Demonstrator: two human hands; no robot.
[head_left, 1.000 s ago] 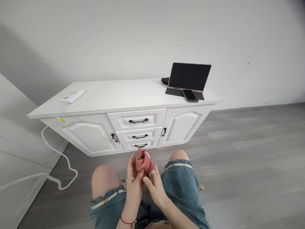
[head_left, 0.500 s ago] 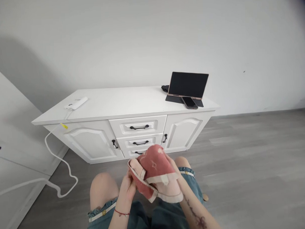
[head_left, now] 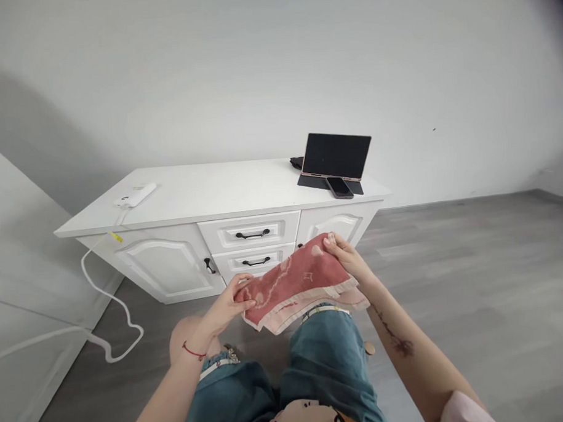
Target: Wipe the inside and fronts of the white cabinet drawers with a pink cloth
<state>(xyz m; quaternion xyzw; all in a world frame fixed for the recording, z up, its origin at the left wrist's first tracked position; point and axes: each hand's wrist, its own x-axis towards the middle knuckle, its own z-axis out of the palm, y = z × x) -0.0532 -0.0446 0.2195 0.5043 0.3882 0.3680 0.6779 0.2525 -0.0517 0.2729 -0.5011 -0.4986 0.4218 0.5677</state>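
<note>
A red and pale pink patterned towel (head_left: 293, 281) is stretched between my hands above my knees. It looks folded over, with its light borders hanging along the lower side. My left hand (head_left: 233, 302) pinches its left end, thumb on top and the fingers partly behind the fabric. At the upper right corner my right hand (head_left: 347, 255) grips the towel between thumb and fingers. The right end sits higher than the left.
Ahead stands a white sideboard (head_left: 207, 192) with black handles. On its top are a propped tablet (head_left: 337, 155), a phone (head_left: 340, 187), a black item (head_left: 297, 163) and a white plugged-in device (head_left: 135, 196). A white cable (head_left: 104, 288) trails down at left.
Bunched up before, the towel is now spread out sideways. My hands have moved apart and up, the right one out from behind the cloth to its upper corner.
</note>
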